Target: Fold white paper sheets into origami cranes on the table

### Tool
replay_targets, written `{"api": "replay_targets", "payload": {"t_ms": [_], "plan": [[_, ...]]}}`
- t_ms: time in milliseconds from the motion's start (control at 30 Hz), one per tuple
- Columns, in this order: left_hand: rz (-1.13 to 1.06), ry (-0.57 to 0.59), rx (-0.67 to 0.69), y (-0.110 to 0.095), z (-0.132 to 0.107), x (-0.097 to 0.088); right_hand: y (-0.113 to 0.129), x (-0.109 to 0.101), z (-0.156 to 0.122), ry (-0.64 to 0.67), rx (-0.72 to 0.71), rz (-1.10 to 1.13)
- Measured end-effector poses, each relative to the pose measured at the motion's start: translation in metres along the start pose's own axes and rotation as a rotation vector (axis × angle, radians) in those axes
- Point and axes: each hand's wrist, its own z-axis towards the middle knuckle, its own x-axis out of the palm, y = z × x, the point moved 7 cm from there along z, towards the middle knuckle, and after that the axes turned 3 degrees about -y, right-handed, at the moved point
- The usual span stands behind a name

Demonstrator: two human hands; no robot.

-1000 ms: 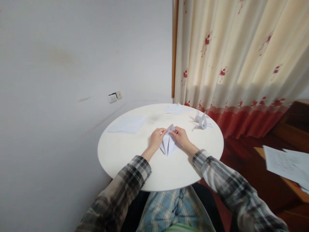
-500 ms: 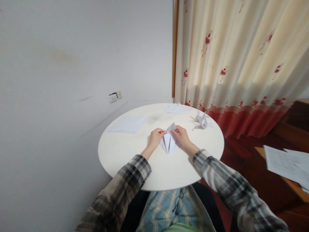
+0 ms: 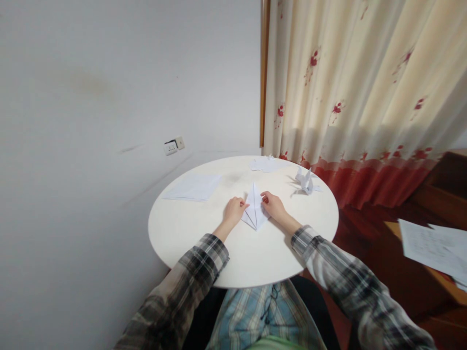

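Observation:
A white folded paper lies on the round table before me, a narrow tip pointing away and creases running along its middle. At its left edge is my left hand, fingers curled and thumb tip on the paper. My right hand is bent around the right side, its fingertips drawn together at the paper's edge and covering part of that side. How much paper sits between the fingertips is hard to see.
The white table carries a paper stack at left, more paper at the back, and folded paper cranes at right. A wall stands close on the left, a curtain behind. Written sheets lie on furniture at right.
The far flap of the folded paper now stretches away as a narrow tip, and the near side looks flatter. Both hands have shifted slightly from its upper part to its sides.

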Motion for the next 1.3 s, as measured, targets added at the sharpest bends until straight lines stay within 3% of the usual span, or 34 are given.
{"api": "replay_targets", "payload": {"t_ms": [267, 367, 567, 867, 1100, 1300], "plan": [[-0.055, -0.037, -0.014, -0.003, -0.004, -0.004, -0.001, -0.002, -0.001, -0.004, 0.013, -0.011], [-0.060, -0.058, 0.042, -0.007, -0.004, -0.004, 0.005, -0.005, -0.002, -0.014, -0.035, -0.016], [-0.076, 0.017, 0.177, -0.015, -0.003, 0.005, 0.012, 0.002, -0.001, 0.049, -0.127, 0.019], [-0.094, 0.034, 0.201, -0.022, -0.004, 0.003, 0.012, 0.007, -0.001, 0.111, -0.107, 0.072], [-0.066, 0.052, 0.163, -0.021, -0.006, -0.001, 0.014, 0.003, -0.003, 0.077, -0.128, 0.052], [0.002, 0.096, 0.229, -0.028, -0.008, 0.002, 0.018, 0.001, -0.004, 0.082, -0.135, 0.097]]}}
